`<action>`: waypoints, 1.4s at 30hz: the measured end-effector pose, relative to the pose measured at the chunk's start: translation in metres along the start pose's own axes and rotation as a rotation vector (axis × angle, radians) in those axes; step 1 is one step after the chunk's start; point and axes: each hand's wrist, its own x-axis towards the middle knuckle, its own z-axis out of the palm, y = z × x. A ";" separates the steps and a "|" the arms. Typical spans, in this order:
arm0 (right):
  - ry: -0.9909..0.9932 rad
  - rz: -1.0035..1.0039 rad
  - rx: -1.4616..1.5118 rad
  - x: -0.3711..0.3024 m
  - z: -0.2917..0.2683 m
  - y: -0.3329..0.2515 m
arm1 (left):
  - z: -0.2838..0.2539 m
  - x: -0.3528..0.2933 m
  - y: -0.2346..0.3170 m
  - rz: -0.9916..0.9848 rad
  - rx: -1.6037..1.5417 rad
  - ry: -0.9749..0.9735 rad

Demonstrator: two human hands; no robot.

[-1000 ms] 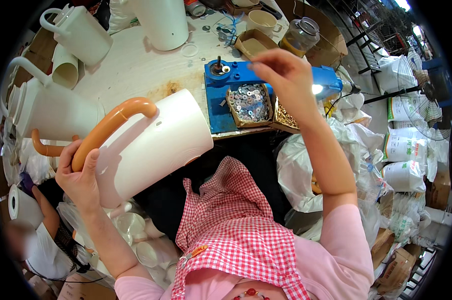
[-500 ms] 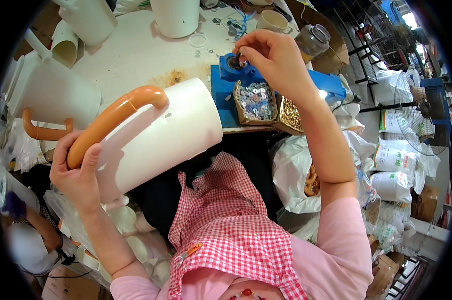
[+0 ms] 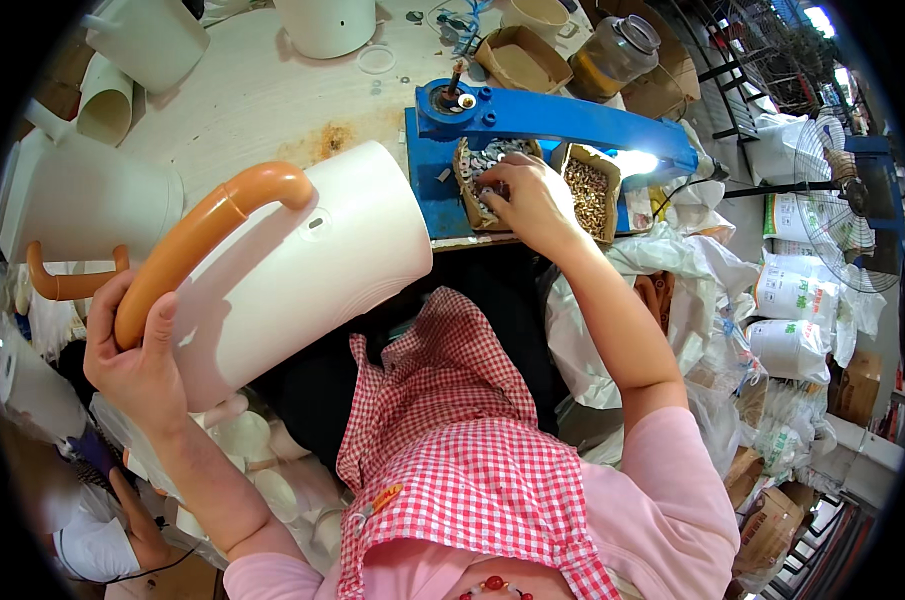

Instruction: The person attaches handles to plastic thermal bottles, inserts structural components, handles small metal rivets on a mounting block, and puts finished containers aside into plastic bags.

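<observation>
My left hand [image 3: 137, 365] is wrapped round the lower end of an orange-brown handle [image 3: 207, 215]. That handle belongs to a white plastic watering can [image 3: 317, 275], which lies tilted over my lap with a small slot showing in its wall. Down in a small cardboard box [image 3: 463, 185] of grey metal washers [image 3: 492, 155] are the fingertips of my right hand [image 3: 534, 205]. Its thumb and fingers are drawn together; whatever is between them is hidden. Behind that box stands a blue bench press [image 3: 572, 112], with an upright pin and a small pale ring at its left end.
A second box [image 3: 612, 185] holds brass-coloured rivets. More white cans [image 3: 92, 190] stand at the left of the table. A shallow cardboard tray [image 3: 522, 60] and a clear jar [image 3: 617, 60] sit behind the press. Plastic sacks [image 3: 612, 300] crowd the right; another person [image 3: 102, 530] works lower left.
My right hand has come down from the press's left end into the washer box. The can, still in my left hand, has shifted slightly left in the view.
</observation>
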 end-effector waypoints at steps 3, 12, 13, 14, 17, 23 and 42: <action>-0.030 -0.024 -0.105 0.005 0.005 0.002 | 0.001 -0.003 0.000 0.024 0.076 -0.019; 0.110 -0.143 -0.046 0.003 0.012 -0.001 | -0.013 -0.007 -0.007 -0.034 0.081 0.031; 0.183 -0.159 -0.046 0.000 0.008 0.002 | -0.010 -0.006 -0.010 -0.015 0.124 0.018; 0.211 -0.113 -0.003 -0.005 0.002 0.004 | -0.005 -0.005 -0.013 0.003 0.127 -0.011; 0.219 -0.037 0.082 -0.015 -0.009 0.000 | -0.006 -0.005 -0.012 -0.015 0.098 -0.003; 0.292 -0.061 0.210 -0.020 -0.024 0.001 | -0.008 -0.002 -0.016 -0.054 -0.021 0.023; 0.630 -0.780 -0.203 0.062 -0.072 -0.068 | -0.009 0.000 -0.011 -0.032 -0.055 0.044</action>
